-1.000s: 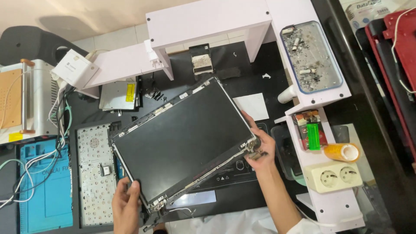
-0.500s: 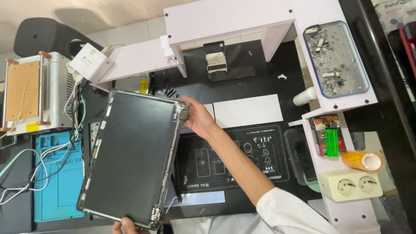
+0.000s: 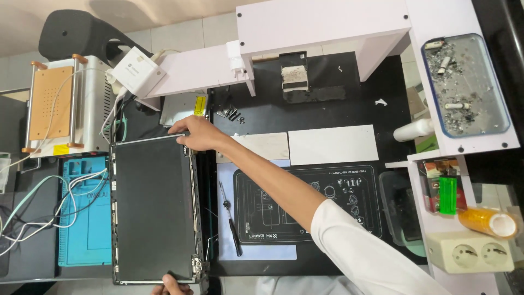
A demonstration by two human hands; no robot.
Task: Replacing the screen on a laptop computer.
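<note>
A dark laptop screen panel point(image 3: 153, 207) with a metal frame and hinges lies flat and upright in the picture, at the left of the desk. My right hand point(image 3: 195, 133) reaches across from the lower right in a white sleeve and grips the panel's top right corner. Only the fingers of my left hand point(image 3: 172, 285) show at the bottom of the view, holding the panel's near edge. The panel covers the spot beside a blue silicone mat point(image 3: 84, 218).
A black screwdriver point(image 3: 230, 218) lies just right of the panel on a black work mat point(image 3: 311, 202). Small screws point(image 3: 232, 114) sit near my right hand. A heating plate machine point(image 3: 60, 106) and loose cables are at the left. A white shelf carries a tray of scraps point(image 3: 466, 87), a power socket point(image 3: 472, 252) and an orange tape roll point(image 3: 487, 221).
The panel swung from the middle of the desk to the left and now lies flat beside the blue mat. My right hand moved with its corner; the black work mat is uncovered.
</note>
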